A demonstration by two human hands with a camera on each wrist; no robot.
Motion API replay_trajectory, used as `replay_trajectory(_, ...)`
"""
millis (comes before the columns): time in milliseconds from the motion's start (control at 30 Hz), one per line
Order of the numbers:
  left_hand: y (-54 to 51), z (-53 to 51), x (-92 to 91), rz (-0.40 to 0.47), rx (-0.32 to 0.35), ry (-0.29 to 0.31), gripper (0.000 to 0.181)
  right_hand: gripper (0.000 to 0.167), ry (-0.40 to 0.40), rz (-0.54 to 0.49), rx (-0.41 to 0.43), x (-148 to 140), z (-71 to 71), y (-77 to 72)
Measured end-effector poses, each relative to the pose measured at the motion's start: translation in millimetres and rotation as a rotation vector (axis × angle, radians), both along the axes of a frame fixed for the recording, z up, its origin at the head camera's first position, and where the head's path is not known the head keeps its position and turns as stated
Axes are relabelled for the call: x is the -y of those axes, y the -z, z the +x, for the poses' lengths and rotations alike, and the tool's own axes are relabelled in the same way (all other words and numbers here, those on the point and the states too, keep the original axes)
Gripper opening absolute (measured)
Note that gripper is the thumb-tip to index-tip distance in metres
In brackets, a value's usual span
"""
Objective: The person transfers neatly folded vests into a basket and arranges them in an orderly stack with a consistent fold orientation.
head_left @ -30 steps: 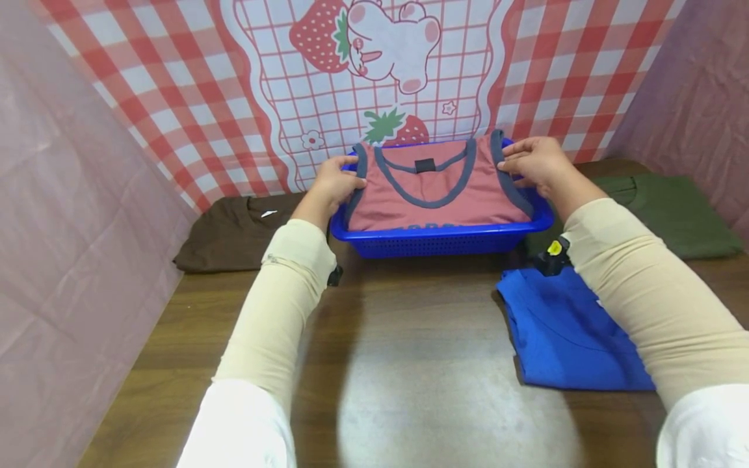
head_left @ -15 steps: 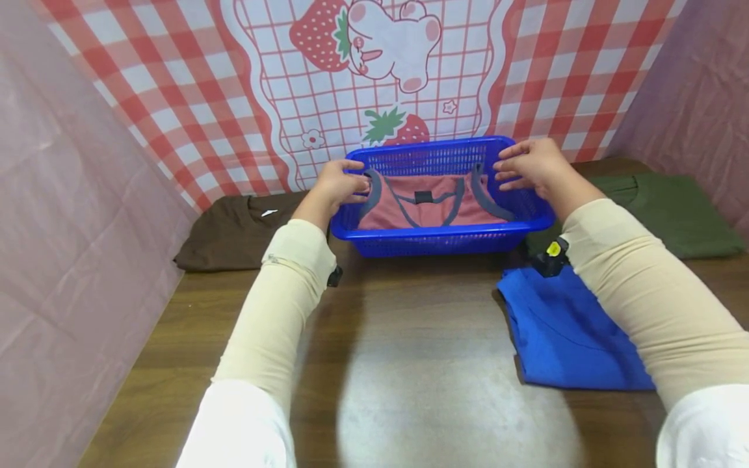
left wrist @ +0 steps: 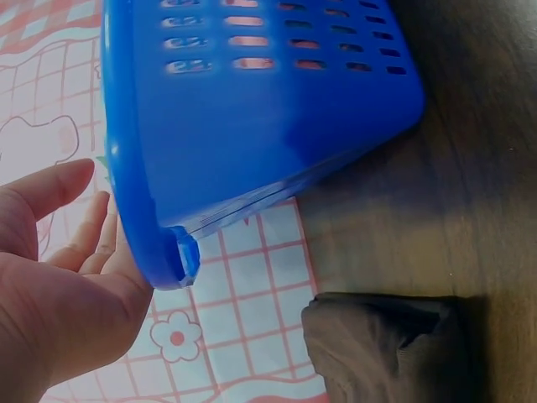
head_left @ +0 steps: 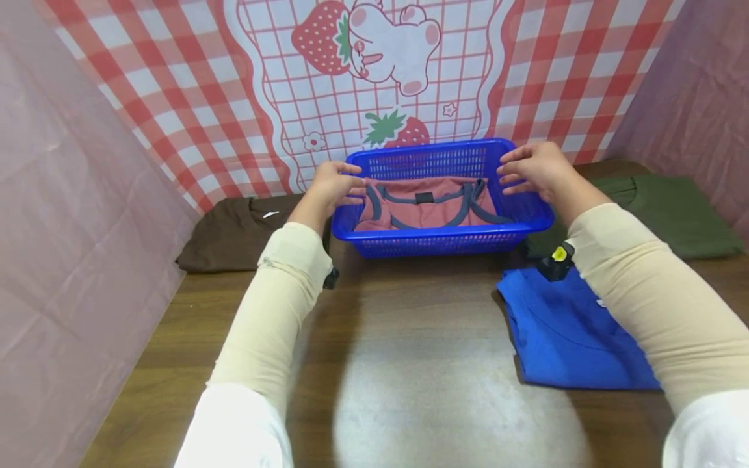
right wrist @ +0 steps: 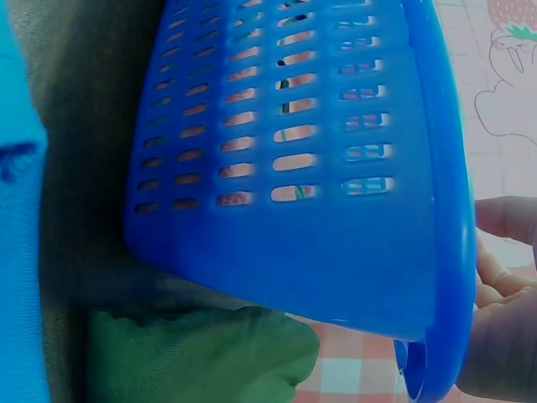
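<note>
On the worktop (head_left: pixel 409 299), in front of the basket (head_left: pixel 447 232) and to its right, lies a folded blue garment (head_left: pixel 573 338); the right sleeve (head_left: pixel 649 286) passes above it and is best kept from dragging it. The pink garment (head_left: pixel 430 213) lies inside the basket, its dark trim bunched near the basket's right end. The step in hand appears to be settling it there. Doing that well likely calls for a light, even press on the creased trim, then lifting both hands straight up so no finger snags the rim.

The left hand (head_left: pixel 335 187), at the basket's left end, has its grip loose, fingers apart, holding nothing; whether it touches rim or cloth cannot be told. The right hand (head_left: pixel 538 170), at the basket's right end, is likewise relaxed and holds nothing, its fingertips apart from the garment. Behind the basket hangs a checked cloth (head_left: pixel 170 97).
</note>
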State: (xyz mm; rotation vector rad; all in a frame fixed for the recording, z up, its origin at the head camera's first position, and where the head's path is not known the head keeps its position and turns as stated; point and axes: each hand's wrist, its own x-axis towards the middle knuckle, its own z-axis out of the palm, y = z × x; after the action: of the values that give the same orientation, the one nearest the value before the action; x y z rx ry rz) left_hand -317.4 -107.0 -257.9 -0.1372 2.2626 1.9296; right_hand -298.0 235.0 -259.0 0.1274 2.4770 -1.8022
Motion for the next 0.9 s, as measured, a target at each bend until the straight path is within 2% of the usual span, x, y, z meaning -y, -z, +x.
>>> replay_trajectory(200,3.3,5.5,1.1,-0.054,-0.028,0.015,0.029,0.034,-0.036,0.043,-0.011,1,5.2,2.0)
replay_trajectory(367,3.8,8.3,0.4,-0.056,-0.05,0.021,0.025,0.032,-0.056,0.03,-0.016,-1,9.6,3.2)
replay_trajectory(700,6.8,12.7,-0.8,-0.148,-0.135,0.05,0.022,0.03,-0.075,0.059,-0.049,0,21.7,-1.5)
replay_trajectory(900,9.5,20.8,-1.3,-0.265,-0.187,0.089,0.022,0.032,-0.082,0.107,-0.071,1,31.2,-2.8)
